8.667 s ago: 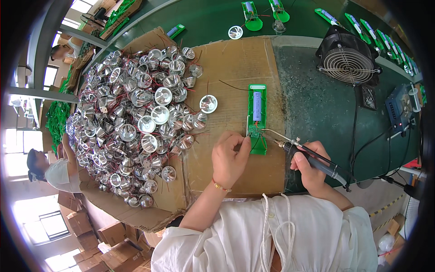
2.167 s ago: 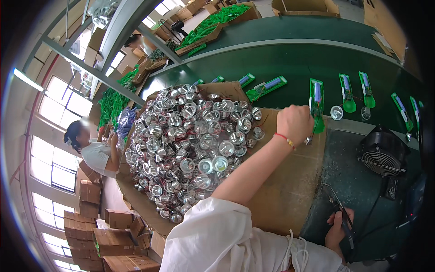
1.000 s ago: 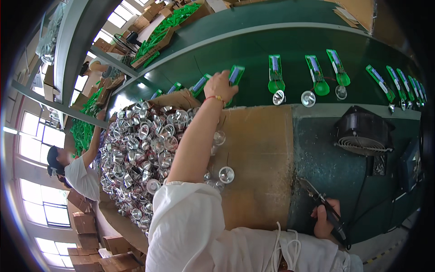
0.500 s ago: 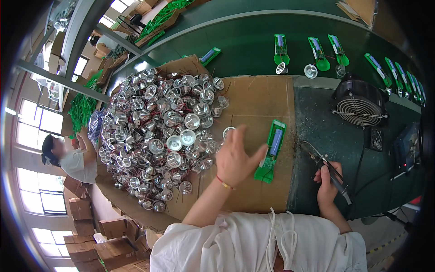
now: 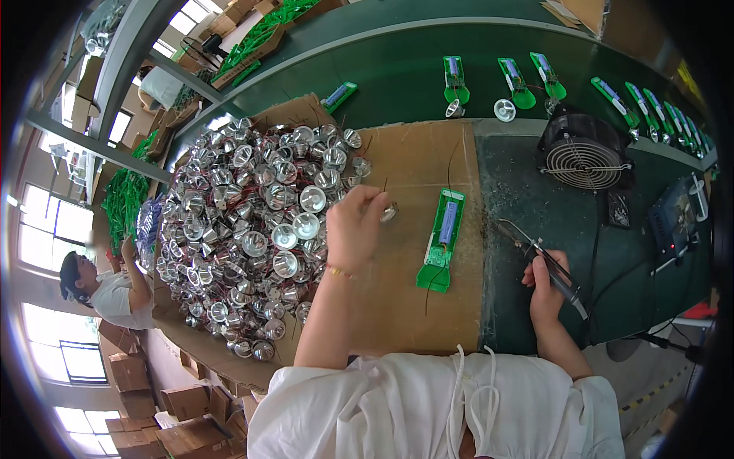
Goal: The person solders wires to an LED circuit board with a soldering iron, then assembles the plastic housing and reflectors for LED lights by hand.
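Observation:
My left hand (image 5: 353,232) is closed, fingertips pinched on a small silver reflector cup (image 5: 390,212) with a thin wire standing up from it. It is over the cardboard, beside a large heap of similar silver reflector cups (image 5: 252,229). To its right lies a green flashlight housing (image 5: 441,241) holding a blue cylindrical battery (image 5: 449,222) and a green circuit board; thin wires stick out at both ends. My right hand (image 5: 547,284) grips a soldering iron (image 5: 562,284) by its dark handle, its thin metal tip pointing up and left over the dark green mat.
A black fan with a round grille (image 5: 585,164) stands at the back right, near a soldering station (image 5: 673,222). Several green housings with batteries (image 5: 453,80) line the far belt. A cardboard sheet (image 5: 413,314) covers the middle. At far left another person (image 5: 115,287) works.
My left hand has gone from spread fingers near the housing to a pinch on the reflector cup, moving left. The right hand still holds the soldering iron. The whole view has shifted slightly.

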